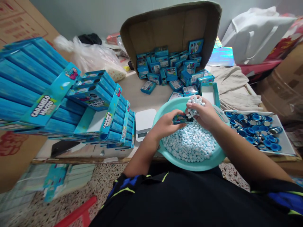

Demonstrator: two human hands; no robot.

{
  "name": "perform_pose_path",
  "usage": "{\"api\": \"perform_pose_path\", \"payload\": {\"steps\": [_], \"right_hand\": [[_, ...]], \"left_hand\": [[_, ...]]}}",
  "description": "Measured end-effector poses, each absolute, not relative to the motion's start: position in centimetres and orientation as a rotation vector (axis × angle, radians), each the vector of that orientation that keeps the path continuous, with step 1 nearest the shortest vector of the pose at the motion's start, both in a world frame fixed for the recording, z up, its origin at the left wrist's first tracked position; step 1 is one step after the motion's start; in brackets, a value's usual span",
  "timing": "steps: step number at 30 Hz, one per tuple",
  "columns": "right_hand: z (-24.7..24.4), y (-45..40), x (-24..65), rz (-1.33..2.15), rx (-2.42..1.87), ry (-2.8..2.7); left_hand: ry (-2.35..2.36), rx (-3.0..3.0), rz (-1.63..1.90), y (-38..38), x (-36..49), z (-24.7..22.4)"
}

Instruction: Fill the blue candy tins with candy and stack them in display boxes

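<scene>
My left hand (169, 124) is wrapped round a small blue candy box (180, 119) above a turquoise bowl (174, 164). My right hand (201, 112) holds a heap of white candies (196, 101) beside the box's right end, with several candies at the fingers. Loose white and pale blue candies (189, 145) lie in the bowl under both hands. Left of the bowl sits a white scale (145, 121). My fingers partly hide the small box.
Stacked blue display boxes (47, 104) stand tall at the left. Behind the bowl, an open cardboard carton (170, 28) lies with many small blue boxes (171, 73) spilling out. A white tray (287, 142) of blue caps (255, 129) sits at the right.
</scene>
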State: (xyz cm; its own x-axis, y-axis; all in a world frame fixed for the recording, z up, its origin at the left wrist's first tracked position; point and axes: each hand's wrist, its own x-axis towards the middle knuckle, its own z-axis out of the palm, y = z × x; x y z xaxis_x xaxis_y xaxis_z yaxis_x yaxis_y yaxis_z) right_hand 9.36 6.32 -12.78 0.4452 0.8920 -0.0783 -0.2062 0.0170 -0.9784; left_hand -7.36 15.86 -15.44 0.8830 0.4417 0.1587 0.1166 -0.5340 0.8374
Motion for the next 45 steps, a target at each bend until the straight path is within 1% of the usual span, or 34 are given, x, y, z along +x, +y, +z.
{"api": "perform_pose_path", "payload": {"steps": [5, 10, 14, 17, 19, 22, 28, 32, 38, 41, 45], "right_hand": [[-13.0, 6.3, 9.0, 0.986, -1.180, -0.687], [-13.2, 6.1, 8.9, 1.025, -1.135, -0.745], [-13.6, 6.2, 9.1, 0.964, -1.150, -0.785], [-13.9, 6.5, 9.4, 0.899, -1.273, -0.785], [-14.0, 6.6, 9.6, 0.876, -1.344, -0.780], [-14.1, 6.7, 9.7, 0.888, -1.327, -0.768], [-14.5, 6.6, 9.3, 0.951, -1.334, -0.863], [-14.7, 6.6, 9.2, 0.995, -1.305, -0.938], [-14.3, 6.4, 8.9, 0.846, -1.393, -1.081], [-14.4, 6.3, 8.8, 0.768, -1.437, -1.152], [-14.8, 6.4, 8.9, 0.778, -1.419, -1.128]], "left_hand": [[0.366, 2.141, 0.435, 15.7, -7.7, -15.0], [0.352, 2.159, 0.503, 15.7, -7.7, -14.8], [0.287, 2.180, 0.707, 15.4, -7.6, -14.9], [0.246, 2.149, 0.884, 15.1, -7.7, -14.9], [0.282, 2.129, 0.963, 15.0, -7.8, -14.8], [0.325, 2.112, 1.030, 15.0, -7.8, -14.7], [0.445, 1.982, 0.955, 15.3, -7.7, -14.9], [0.495, 1.972, 0.970, 15.6, -7.7, -14.9], [0.333, 2.156, 0.970, 15.5, -7.8, -14.7], [0.388, 2.179, 0.950, 15.3, -7.8, -14.8], [0.509, 2.172, 0.920, 15.1, -7.9, -15.0]]}}
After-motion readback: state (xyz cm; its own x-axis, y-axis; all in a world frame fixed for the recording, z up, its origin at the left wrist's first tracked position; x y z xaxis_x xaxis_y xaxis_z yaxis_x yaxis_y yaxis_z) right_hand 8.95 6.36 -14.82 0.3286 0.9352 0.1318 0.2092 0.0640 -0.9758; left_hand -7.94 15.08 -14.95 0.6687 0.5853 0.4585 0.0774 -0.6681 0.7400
